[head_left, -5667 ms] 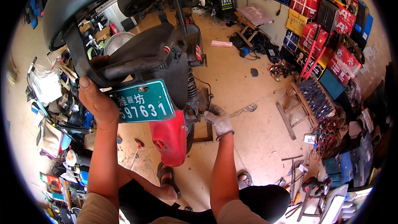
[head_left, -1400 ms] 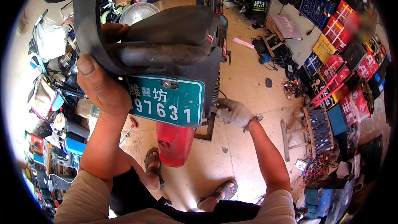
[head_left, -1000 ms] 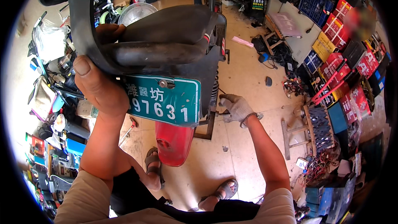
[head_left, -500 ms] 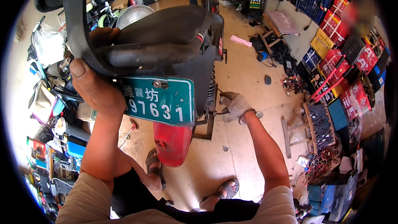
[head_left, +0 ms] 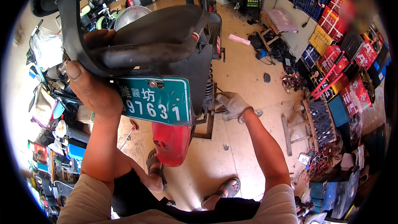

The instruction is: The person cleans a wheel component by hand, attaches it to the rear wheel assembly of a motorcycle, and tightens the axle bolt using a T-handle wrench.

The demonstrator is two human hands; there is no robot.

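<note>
An electric scooter with a black seat (head_left: pixel 155 27) stands before me, its rear end nearest. My left hand (head_left: pixel 97 89) is wrapped round the black rear bar (head_left: pixel 71 29) behind the seat, thumb on the near side and fingertips showing beyond it. Below the bar is a green licence plate (head_left: pixel 159 101), and under that a red rear mudguard (head_left: pixel 172 143). On the scooter's right side my gloved right hand (head_left: pixel 234 104) is closed low beside the rear shock absorber (head_left: pixel 208 85) and the black metal frame (head_left: pixel 205 132). What its curled fingers hold, if anything, is hidden.
Stacked red and yellow boxes (head_left: pixel 331 58) line the right, with red-handled long cutters (head_left: pixel 331 76) and a small wooden stool (head_left: pixel 313 124). A red-handled tool (head_left: pixel 132 126) lies on the floor near my left foot. Clutter fills the left side.
The scooter's rear sits slightly further left in the picture, along with my left hand. Both hands keep their places on and beside it.
</note>
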